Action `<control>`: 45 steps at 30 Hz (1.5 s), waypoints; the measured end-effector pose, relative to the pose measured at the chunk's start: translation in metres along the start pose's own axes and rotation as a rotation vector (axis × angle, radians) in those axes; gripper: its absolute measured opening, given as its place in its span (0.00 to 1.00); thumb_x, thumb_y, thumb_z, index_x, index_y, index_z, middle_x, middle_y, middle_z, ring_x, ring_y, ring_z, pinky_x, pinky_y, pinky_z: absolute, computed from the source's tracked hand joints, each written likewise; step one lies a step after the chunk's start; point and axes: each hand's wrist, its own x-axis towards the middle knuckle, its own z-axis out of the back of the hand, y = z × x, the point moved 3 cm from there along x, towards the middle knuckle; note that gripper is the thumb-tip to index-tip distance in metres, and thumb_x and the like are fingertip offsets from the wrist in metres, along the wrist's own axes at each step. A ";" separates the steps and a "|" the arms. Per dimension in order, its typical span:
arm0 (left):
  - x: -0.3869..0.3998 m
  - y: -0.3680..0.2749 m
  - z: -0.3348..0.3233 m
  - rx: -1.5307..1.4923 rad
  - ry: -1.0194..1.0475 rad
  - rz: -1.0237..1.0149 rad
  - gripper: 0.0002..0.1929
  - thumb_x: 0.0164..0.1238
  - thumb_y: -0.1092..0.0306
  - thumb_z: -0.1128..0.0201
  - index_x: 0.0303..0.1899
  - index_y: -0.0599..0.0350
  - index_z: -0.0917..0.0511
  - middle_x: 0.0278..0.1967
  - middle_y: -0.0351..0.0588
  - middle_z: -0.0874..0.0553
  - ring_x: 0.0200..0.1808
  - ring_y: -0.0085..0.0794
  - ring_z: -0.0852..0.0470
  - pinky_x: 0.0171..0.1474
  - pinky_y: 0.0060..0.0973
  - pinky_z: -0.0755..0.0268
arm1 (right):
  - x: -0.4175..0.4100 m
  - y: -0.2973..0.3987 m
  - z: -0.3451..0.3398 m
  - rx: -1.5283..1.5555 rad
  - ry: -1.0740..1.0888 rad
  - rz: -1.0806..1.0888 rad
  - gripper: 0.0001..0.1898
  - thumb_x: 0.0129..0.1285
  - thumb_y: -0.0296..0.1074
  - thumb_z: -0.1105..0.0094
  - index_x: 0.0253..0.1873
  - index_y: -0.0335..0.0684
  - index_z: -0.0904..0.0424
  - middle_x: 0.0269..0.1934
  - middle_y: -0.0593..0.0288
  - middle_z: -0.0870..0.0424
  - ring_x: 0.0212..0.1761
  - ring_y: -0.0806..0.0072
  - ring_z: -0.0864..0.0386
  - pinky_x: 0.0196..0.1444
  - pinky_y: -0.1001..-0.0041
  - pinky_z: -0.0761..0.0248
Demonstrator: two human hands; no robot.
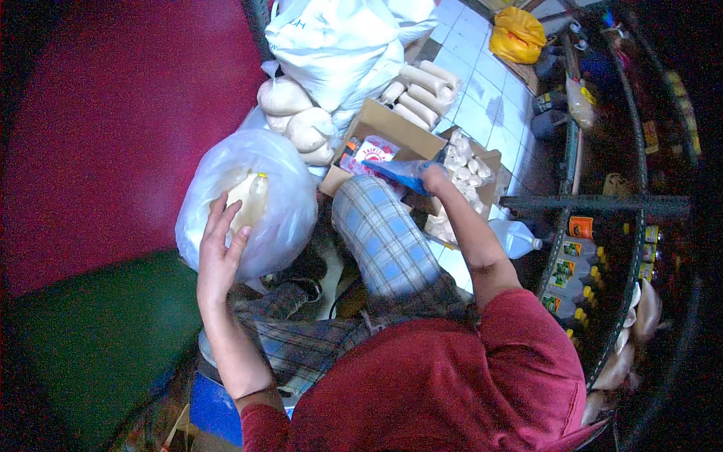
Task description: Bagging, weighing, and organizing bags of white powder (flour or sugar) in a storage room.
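My left hand (222, 243) is raised with its fingers apart over the near side of a large clear plastic bag (282, 164). The bag stands with its mouth folded outward, and pale contents (240, 189) lie inside together with a clear bottle (259, 189) that has a yellow cap. On the other side, above my knee, my right hand (434, 178) grips a blue and clear plastic item (404, 172), perhaps a bag; its exact kind is unclear. Just beyond it, an open cardboard box (390, 121) holds packets with red print (375, 148).
White sacks (339, 51) and tied bags of pale contents (285, 96) stand ahead. Filled plastic tubes (426, 93) lie beyond the box. A carton of small filled bags (469, 169) and a clear jug (514, 237) are to the right, beside shelves of bottles (570, 271).
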 end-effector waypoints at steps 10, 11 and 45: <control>0.012 -0.001 -0.007 0.048 0.062 -0.067 0.21 0.59 0.67 0.43 0.55 0.58 0.29 0.63 0.56 0.36 0.65 0.45 0.40 0.64 0.32 0.46 | -0.053 -0.030 0.025 0.437 -0.331 -0.104 0.08 0.50 0.31 0.48 0.33 0.36 0.20 0.34 0.45 0.20 0.35 0.53 0.21 0.39 0.62 0.28; 0.013 -0.003 -0.008 0.044 0.056 -0.071 0.21 0.59 0.67 0.43 0.55 0.58 0.29 0.63 0.56 0.36 0.65 0.45 0.40 0.64 0.32 0.46 | -0.055 -0.036 0.024 0.432 -0.336 -0.105 0.08 0.50 0.31 0.48 0.33 0.36 0.20 0.34 0.45 0.20 0.35 0.53 0.21 0.39 0.62 0.28; 0.007 0.015 -0.023 -0.891 -0.132 -0.096 0.11 0.58 0.68 0.38 0.41 0.62 0.21 0.44 0.46 0.21 0.47 0.30 0.25 0.53 0.25 0.36 | -0.097 0.229 0.313 1.473 -0.324 0.526 0.13 0.60 0.32 0.47 0.49 0.37 0.26 0.27 0.69 0.26 0.28 0.84 0.31 0.34 0.80 0.34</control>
